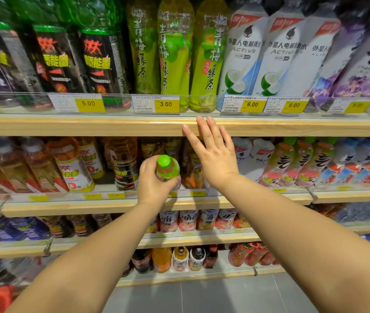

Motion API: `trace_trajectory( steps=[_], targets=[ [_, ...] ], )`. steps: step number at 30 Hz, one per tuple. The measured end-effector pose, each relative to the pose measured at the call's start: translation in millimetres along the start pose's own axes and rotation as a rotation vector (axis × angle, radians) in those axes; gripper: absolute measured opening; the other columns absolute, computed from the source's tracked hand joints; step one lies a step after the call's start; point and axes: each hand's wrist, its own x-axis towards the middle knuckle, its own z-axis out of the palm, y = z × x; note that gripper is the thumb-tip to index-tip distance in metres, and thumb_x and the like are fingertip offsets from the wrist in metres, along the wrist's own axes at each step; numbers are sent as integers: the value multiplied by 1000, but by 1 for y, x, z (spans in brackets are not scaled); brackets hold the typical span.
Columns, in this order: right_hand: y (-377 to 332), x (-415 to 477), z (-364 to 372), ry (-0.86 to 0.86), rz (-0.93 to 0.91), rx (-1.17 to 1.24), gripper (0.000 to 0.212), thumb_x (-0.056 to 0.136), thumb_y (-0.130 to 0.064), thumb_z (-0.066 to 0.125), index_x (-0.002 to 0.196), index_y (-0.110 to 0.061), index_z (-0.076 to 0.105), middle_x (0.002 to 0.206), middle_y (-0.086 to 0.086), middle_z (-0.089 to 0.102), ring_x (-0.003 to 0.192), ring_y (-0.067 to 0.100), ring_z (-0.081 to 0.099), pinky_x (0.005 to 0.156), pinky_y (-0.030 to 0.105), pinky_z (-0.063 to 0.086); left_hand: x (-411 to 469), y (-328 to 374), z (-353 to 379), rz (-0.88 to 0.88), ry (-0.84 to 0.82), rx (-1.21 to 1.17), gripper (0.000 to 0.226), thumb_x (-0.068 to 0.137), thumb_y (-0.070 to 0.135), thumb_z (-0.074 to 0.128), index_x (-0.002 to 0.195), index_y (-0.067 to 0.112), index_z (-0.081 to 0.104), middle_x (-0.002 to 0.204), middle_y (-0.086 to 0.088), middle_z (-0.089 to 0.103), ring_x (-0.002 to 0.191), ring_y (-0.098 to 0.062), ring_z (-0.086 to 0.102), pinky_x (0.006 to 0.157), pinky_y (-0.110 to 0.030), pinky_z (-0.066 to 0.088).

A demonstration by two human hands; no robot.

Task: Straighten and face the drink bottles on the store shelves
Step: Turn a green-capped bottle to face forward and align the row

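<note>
Left hand [154,182] grip closed round green-capped bottle [167,169], held before the second shelf [89,207] front edge. Right hand [214,154] open, fingers spread, tips over the top shelf [89,126] edge. Above: green plum tea bottles [175,55], flanked by black energy drinks [102,62] and white electrolyte waters [243,59].

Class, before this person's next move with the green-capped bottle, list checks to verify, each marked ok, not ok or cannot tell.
1. Left hand grips the green-capped plastic bottle: ok.
2. Right hand open and free: ok.
3. Held bottle's label facing outward: cannot tell, the hand covers it.
4. Labels of the tall yellow-green tea bottles on the wooden top shelf face forward: ok.
5. Free slot for the held bottle: cannot tell.
</note>
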Motion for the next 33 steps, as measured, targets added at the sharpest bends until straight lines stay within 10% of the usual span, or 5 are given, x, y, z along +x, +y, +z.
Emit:
trace_trajectory(
  steps=[9, 13, 21, 33],
  targets=[
    [2, -13, -28, -26, 64, 524, 75, 81, -1, 56, 148, -24, 30, 157, 4, 18, 146, 23, 7, 115, 39, 8, 7, 49, -62, 97, -89, 67, 65, 52, 35, 86, 110, 30, 57, 104, 14, 55, 87, 1, 50, 71, -4, 33],
    [-3, -58, -31, -262, 268, 910, 64, 87, -29, 68, 143, -24, 37, 143, -4, 40, 132, 13, 37, 95, 8, 26, 6, 78, -67, 80, -134, 3, 67, 50, 39, 89, 107, 34, 55, 99, 13, 56, 82, -1, 53, 61, -4, 34],
    [-10, -94, -41, -115, 513, 593, 80, 67, -58, 75, 127, -17, 42, 120, 3, 47, 111, 22, 49, 82, 36, 46, -6, 141, -31, 146, -241, -3, 65, 45, 49, 86, 99, 38, 52, 96, 11, 62, 81, -9, 62, 68, -26, 51],
    [89, -150, -31, 83, 860, 667, 42, 68, -49, 73, 96, -26, 53, 93, -8, 55, 86, 12, 55, 63, 29, 40, -19, 184, 62, 441, -461, 16, 71, 71, 49, 76, 132, 25, 49, 122, -1, 52, 105, -14, 56, 91, -31, 48]
  ],
)
